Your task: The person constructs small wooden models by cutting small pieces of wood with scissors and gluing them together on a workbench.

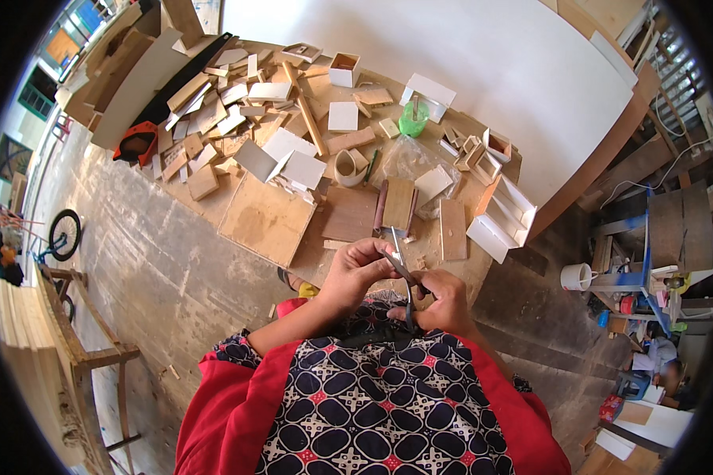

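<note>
A pair of scissors (399, 252) with dark handles is in my right hand (442, 301), fingers closed round the handles. Its blades stand apart and point away from me. Just left of them, my left hand (352, 275) is closed in a pinch beside the blades. A small whitish bit shows at its fingertips, too small to name. Both hands are in front of my chest at the near edge of the wooden worktable (206, 207). Beyond the scissors lies a wooden block (400, 203) with darker strips along its side.
Wood offcuts (210, 119) crowd the table's left side, with a handsaw (139, 142) having an orange-and-black handle. A green cup (413, 119), a cardboard-coloured ring (347, 168) and a white box (502, 218) stand farther off. A large white panel (483, 47) lies behind. Another person (664, 372) is at far right.
</note>
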A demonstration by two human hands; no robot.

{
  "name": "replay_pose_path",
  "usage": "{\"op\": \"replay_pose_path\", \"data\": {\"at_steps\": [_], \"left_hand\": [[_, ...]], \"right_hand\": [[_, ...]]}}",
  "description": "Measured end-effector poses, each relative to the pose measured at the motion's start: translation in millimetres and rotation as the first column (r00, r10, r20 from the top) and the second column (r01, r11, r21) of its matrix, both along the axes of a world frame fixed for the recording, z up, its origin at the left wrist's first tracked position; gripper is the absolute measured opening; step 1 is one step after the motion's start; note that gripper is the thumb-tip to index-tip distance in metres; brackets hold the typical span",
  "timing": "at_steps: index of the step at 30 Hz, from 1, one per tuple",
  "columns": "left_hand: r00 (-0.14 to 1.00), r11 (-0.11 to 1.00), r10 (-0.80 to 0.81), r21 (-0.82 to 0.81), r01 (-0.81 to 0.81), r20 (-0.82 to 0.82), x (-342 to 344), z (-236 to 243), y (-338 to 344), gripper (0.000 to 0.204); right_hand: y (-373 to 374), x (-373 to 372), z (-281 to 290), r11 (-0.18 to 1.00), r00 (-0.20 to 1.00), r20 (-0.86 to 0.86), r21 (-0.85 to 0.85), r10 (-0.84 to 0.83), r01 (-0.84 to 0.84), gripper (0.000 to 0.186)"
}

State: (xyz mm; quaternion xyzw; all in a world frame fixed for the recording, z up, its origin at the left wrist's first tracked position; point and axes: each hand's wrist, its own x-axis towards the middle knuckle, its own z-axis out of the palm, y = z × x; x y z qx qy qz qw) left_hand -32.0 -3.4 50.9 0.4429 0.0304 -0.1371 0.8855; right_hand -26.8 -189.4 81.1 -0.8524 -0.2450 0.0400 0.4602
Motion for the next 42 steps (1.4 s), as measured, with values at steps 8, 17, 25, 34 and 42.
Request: {"op": "replay_pose_path", "data": {"at_steps": [8,17,25,34,42], "left_hand": [[1.000,1.000,-0.006,0.025,0.005,0.011,-1.6,5.6,-1.0,0.012],[0.998,0.997,-0.050,0.058,0.048,0.026,0.5,8.7,1.5,0.010],[0.998,0.997,-0.054,0.056,0.053,0.020,-0.4,7.0,-1.1,0.009],[0.998,0.997,-0.054,0.047,0.053,0.020,-0.8,7.3,-2.4,0.008],[0.998,0.997,-0.055,0.052,0.055,0.003,-0.3,10.3,-2.6,0.007]], "right_hand": [[-3.8,-4.1,-14.6,0.999,0.999,0.048,0.023,-0.025,0.024,0.049],[1.6,-2.4,0.6,0.997,0.981,0.187,-0.043,-0.055,0.064,0.055],[-5.2,-4.7,-9.9,0.994,0.983,0.180,-0.087,-0.043,0.060,0.056],[-6.2,-4.4,-18.8,1.000,0.986,0.165,-0.002,-0.019,0.020,0.055],[-7.0,-4.9,-26.0,1.000,0.991,0.130,0.016,-0.012,0.010,0.053]]}}
